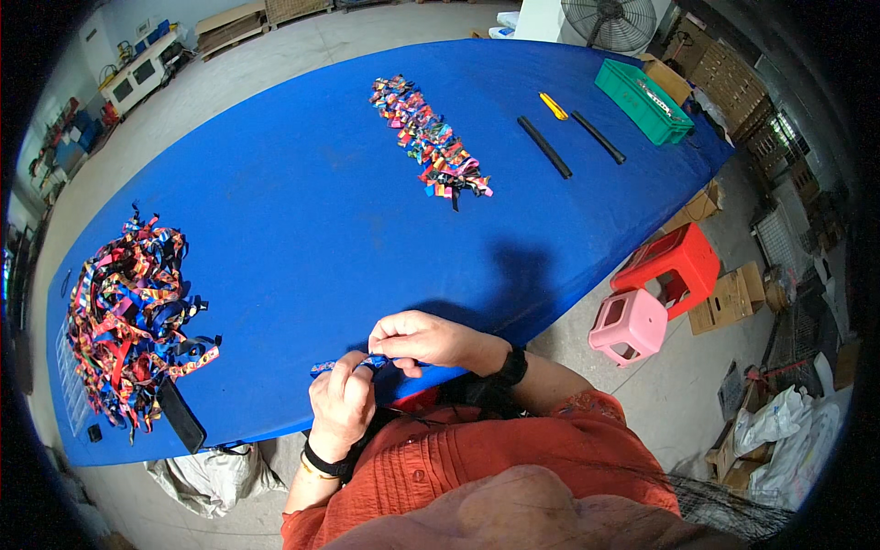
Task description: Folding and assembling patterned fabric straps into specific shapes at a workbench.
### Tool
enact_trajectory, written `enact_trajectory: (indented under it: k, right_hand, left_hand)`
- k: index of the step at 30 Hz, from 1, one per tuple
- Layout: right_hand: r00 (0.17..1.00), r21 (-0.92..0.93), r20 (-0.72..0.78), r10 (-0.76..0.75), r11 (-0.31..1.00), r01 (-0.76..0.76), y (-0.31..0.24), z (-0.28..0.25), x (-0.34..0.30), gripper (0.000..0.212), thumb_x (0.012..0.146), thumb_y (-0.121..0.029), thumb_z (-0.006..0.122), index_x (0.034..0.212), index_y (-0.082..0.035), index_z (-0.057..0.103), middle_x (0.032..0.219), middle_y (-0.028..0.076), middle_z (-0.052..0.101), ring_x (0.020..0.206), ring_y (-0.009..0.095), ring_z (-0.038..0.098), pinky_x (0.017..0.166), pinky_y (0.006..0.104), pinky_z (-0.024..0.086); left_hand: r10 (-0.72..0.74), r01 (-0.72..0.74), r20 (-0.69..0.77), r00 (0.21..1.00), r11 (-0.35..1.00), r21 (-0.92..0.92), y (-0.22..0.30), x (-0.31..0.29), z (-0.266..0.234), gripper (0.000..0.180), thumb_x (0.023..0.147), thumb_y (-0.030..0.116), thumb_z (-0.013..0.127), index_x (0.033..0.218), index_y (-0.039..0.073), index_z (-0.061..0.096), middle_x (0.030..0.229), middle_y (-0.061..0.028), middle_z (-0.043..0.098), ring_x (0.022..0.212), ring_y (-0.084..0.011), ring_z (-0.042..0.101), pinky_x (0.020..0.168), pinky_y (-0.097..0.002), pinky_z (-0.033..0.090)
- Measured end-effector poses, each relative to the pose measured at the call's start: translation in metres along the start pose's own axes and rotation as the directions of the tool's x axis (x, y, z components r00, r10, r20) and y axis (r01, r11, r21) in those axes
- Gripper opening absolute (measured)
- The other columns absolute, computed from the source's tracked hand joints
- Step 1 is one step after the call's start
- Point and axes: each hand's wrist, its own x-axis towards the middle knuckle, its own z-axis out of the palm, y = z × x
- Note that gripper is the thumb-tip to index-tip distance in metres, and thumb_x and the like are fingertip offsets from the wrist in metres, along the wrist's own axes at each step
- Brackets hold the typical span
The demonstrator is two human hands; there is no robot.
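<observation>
At the near edge of the blue-covered table (302, 247), my left hand (343, 401) and my right hand (429, 339) meet over a blue patterned ribbon strap (323, 368). My left fingers are closed round it, and its short end sticks out to their left. Pinched fingertips of my right hand hold the strap's other part; details between the fingers are too small to make out. Left of my hands lies a tangled heap of colourful ribbon straps (128, 316). A long row of similar straps, folded small (429, 137), lies farther back.
Beside the heap is a flat black object (181, 417). Two black rods (544, 147), a yellow cutter (553, 106) and a green crate (632, 96) occupy the far right. Off the table's right edge stand a red stool (689, 261), a pink stool (642, 316) and a cardboard box (724, 301).
</observation>
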Motion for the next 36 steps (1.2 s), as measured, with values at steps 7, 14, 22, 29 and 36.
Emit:
enact_trajectory:
  k: [7, 14, 22, 29, 36]
  right_hand:
    - [0.981, -0.214, -0.185, -0.066, 0.976, 0.025, -0.004, 0.013, 0.000, 0.018, 0.105, -0.020, 0.058, 0.099, -0.004, 0.057, 0.068, 0.004, 0.058, 0.054, 0.011, 0.056, 0.049, 0.0291, 0.044]
    - [0.859, -0.577, -0.153, -0.489, 0.749, 0.325, 0.014, 0.015, 0.003, 0.010, 0.099, -0.011, 0.061, 0.099, -0.002, 0.056, 0.083, 0.016, 0.065, 0.076, 0.023, 0.066, 0.069, 0.0400, 0.052]
    - [0.757, -0.584, -0.274, -0.594, 0.728, 0.359, 0.018, 0.017, 0.005, 0.006, 0.102, -0.008, 0.059, 0.100, -0.004, 0.056, 0.076, 0.004, 0.054, 0.068, 0.011, 0.052, 0.059, 0.0309, 0.045]
    - [0.596, -0.657, -0.408, -0.692, 0.676, 0.335, 0.027, 0.004, 0.020, 0.004, 0.099, -0.001, 0.058, 0.101, -0.002, 0.054, 0.082, 0.015, 0.062, 0.072, 0.026, 0.064, 0.066, 0.0368, 0.051]
    - [0.669, -0.552, -0.479, -0.569, 0.787, 0.274, 0.012, 0.019, 0.007, 0.004, 0.101, -0.001, 0.058, 0.103, -0.002, 0.055, 0.083, 0.008, 0.062, 0.072, 0.014, 0.060, 0.065, 0.0318, 0.050]
  left_hand:
    - [-0.128, 0.145, 0.110, 0.986, 0.976, -0.164, 0.004, 0.006, -0.005, 0.033, 0.069, -0.010, 0.064, 0.098, 0.002, 0.052, 0.102, -0.0187, 0.065, 0.079, -0.0378, 0.066, 0.065, -0.0441, 0.054]
    - [-0.177, 0.190, 0.096, 0.980, 0.968, -0.163, 0.009, -0.001, -0.003, 0.032, 0.071, -0.011, 0.063, 0.098, 0.002, 0.052, 0.105, -0.0185, 0.066, 0.082, -0.0380, 0.067, 0.065, -0.0453, 0.054]
    - [-0.223, 0.225, 0.030, 0.974, 0.967, -0.121, 0.009, 0.002, -0.001, 0.030, 0.073, -0.014, 0.065, 0.097, 0.004, 0.062, 0.121, -0.0213, 0.058, 0.085, -0.0337, 0.070, 0.070, -0.0402, 0.058]
    - [-0.242, 0.242, 0.006, 0.970, 0.968, -0.065, 0.011, 0.005, 0.000, 0.035, 0.067, -0.012, 0.070, 0.096, 0.007, 0.065, 0.100, -0.0144, 0.059, 0.075, -0.0291, 0.064, 0.062, -0.0367, 0.054]
    - [-0.261, 0.252, -0.014, 0.965, 0.943, -0.219, 0.006, 0.004, 0.007, 0.027, 0.080, -0.010, 0.070, 0.097, 0.003, 0.054, 0.098, -0.0122, 0.062, 0.074, -0.0262, 0.066, 0.065, -0.0339, 0.054]
